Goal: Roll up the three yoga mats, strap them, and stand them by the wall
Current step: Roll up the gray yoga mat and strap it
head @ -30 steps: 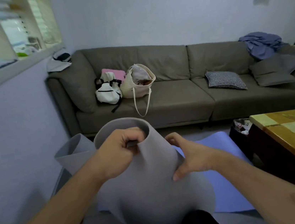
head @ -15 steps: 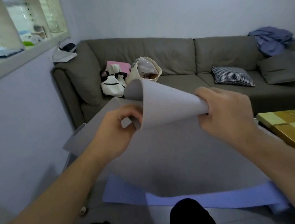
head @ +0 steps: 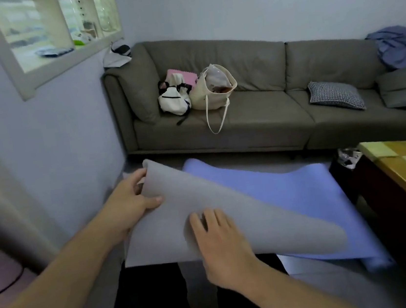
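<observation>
Grey mat (head: 230,214) held above the floor, not yet rolled.

The left hand (head: 128,204) pinched the mat's far edge, thumb on top; the right hand (head: 223,243) lay on it with flat, spread fingers. It hung over the blue mat (head: 290,184) (near the sofa (head: 255,111)). I judged the soft sheet could slide away and roll crooked. Half a second before, both hands held a raised curl; now it was lowered and flatter.
</observation>
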A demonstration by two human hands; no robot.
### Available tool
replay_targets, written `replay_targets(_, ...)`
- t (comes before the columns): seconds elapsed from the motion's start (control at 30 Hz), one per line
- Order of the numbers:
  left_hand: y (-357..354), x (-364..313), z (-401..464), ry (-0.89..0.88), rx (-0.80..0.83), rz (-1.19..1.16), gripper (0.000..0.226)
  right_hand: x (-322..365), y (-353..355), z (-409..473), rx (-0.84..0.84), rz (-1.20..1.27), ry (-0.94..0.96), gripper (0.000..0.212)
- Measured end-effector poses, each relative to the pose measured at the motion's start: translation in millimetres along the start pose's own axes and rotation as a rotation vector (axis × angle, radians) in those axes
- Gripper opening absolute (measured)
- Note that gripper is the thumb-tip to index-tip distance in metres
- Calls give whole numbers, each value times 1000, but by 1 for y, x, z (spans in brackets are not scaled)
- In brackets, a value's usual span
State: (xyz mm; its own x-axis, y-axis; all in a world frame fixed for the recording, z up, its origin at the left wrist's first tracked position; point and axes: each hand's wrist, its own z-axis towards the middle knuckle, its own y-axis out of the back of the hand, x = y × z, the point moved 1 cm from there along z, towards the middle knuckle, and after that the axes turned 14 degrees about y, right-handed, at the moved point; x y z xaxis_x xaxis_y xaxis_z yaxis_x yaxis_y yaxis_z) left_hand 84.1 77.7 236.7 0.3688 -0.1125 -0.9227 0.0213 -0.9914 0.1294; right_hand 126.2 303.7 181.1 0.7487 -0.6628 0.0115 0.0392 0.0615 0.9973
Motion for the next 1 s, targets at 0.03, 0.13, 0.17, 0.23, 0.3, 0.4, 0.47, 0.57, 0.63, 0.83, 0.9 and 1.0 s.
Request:
replay_targets(0.03,0,11,-10,-33,0,-22,60,1,2,-13,1,111,12,104)
replay_targets(0.13,14,23,-40,-130,6,-97,45,-21,27,-45,-156,358,-7,111)
replay_targets(0.17,19,22,-48,-153,2,-105,38,-34,38,-50,-205,343,-31,115)
replay_targets(0.23,29,9,-66,-200,-18,-60,31,-63,66,-55,-251,250,-91,126)
replay_targets(0.3,40,-6,-74,-241,-44,-6,25,-88,94,-55,-257,154,-137,138)
replay_targets(0.4,49,-22,-86,-269,-73,97,53,-116,125,-54,-132,29,-110,144)
replay_targets(0.47,55,-23,-89,-258,-98,126,69,-122,125,-49,56,36,-87,140)
replay_targets(0.57,58,-16,-92,-208,-82,109,76,-115,113,-47,177,170,-107,110)
replay_targets(0.63,66,-1,-92,-175,-88,91,73,-104,106,-52,151,260,-145,68)
replay_targets(0.83,124,53,-99,56,-70,415,27,-56,84,-68,148,39,-126,14)
replay_targets(0.9,155,56,-101,184,79,377,43,-39,79,-70,171,-52,-119,6)
replay_targets(1.0,180,41,-105,81,44,348,44,-9,67,-67,227,-89,-91,18)
